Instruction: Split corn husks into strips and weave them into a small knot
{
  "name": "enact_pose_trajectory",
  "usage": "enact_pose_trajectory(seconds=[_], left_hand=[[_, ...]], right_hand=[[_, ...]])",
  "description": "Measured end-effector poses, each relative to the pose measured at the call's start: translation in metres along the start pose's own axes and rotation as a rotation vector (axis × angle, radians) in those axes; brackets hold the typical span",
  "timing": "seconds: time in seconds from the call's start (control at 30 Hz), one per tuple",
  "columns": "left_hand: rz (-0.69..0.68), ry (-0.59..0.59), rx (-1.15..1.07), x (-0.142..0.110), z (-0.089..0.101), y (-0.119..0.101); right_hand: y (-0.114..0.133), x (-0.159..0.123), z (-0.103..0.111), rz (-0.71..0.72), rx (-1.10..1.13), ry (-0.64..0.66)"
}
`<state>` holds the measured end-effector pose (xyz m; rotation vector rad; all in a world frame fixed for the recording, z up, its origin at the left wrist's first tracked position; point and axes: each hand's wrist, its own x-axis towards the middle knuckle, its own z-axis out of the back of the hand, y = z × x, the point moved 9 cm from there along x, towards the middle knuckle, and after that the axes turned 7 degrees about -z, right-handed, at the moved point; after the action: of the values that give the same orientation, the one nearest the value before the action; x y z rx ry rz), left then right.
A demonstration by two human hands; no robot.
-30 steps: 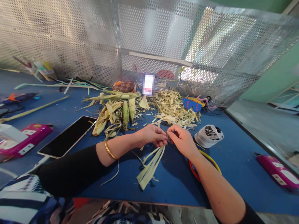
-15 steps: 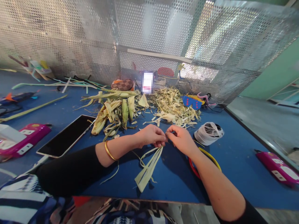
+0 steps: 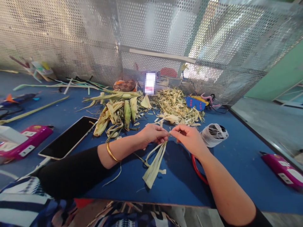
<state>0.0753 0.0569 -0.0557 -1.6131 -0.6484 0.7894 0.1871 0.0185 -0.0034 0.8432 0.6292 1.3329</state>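
While the left hand pinches the husk strips near their top, seemingly to steady them as they trail toward seven o'clock, the right hand presses its fingertips together just beside, on something too small to tell, a thread spool handy at three.

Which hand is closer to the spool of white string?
The right. The right hand is just left of the spool; the left hand is farther left, beyond the right hand, holding husk strips.
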Motion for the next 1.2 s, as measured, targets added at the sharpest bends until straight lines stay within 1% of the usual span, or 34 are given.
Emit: enact_pose_trajectory(seconds=[0.1, 0.2, 0.27, 0.37, 0.47, 0.57, 0.73, 0.8, 0.87, 0.93, 0.97, 1.0, 1.03, 1.07, 1.1, 1.17, 1.2], left_hand=[[0.003, -0.014, -0.020, 0.001, 0.002, 0.002], [0.011, -0.018, -0.027, 0.001, 0.002, 0.003], [0.014, -0.022, -0.027, 0.000, 0.002, 0.003], [0.017, -0.028, -0.026, -0.001, 0.003, 0.003], [0.028, -0.047, -0.043, -0.001, 0.005, 0.004], [0.030, -0.069, -0.053, 0.000, 0.007, 0.004], [0.024, -0.086, -0.027, 0.000, 0.010, 0.002], [0.011, -0.072, -0.005, 0.000, 0.010, -0.001], [-0.007, -0.046, 0.011, 0.000, 0.009, -0.003], [-0.025, -0.027, 0.014, 0.001, 0.009, -0.006], [-0.034, -0.022, 0.010, 0.001, 0.009, -0.007], [-0.043, -0.019, 0.005, 0.002, 0.009, -0.008], [-0.049, -0.015, -0.004, 0.002, 0.009, -0.009], [-0.053, -0.010, -0.017, 0.003, 0.008, -0.009], [-0.052, -0.007, -0.031, 0.003, 0.008, -0.009], [-0.042, -0.003, -0.058, 0.002, 0.008, -0.009], [-0.035, -0.003, -0.066, 0.002, 0.007, -0.008]], right_hand=[[-0.003, 0.000, -0.008, 0.002, -0.115, 0.038], [-0.008, 0.001, -0.014, 0.000, -0.081, 0.069], [-0.007, 0.002, -0.014, 0.021, -0.056, 0.067], [-0.003, 0.001, -0.011, 0.066, -0.087, 0.025], [0.008, -0.002, -0.010, 0.160, -0.147, 0.006], [0.016, -0.006, -0.011, 0.242, -0.182, 0.019], [0.018, -0.007, -0.015, 0.267, -0.202, 0.060], [0.013, -0.005, -0.012, 0.211, -0.114, 0.048], [0.002, 0.000, -0.003, 0.094, 0.067, -0.016], [-0.018, 0.003, 0.005, -0.096, 0.298, -0.119], [-0.029, 0.003, 0.006, -0.201, 0.412, -0.150], [-0.039, 0.003, 0.003, -0.301, 0.517, -0.153], [-0.047, 0.002, -0.003, -0.391, 0.613, -0.121], [-0.051, 0.001, -0.011, -0.457, 0.696, -0.058], [-0.051, 0.000, -0.020, -0.495, 0.760, 0.022], [-0.047, -0.002, -0.034, -0.515, 0.831, 0.159], [-0.045, -0.002, -0.037, -0.509, 0.847, 0.200]])
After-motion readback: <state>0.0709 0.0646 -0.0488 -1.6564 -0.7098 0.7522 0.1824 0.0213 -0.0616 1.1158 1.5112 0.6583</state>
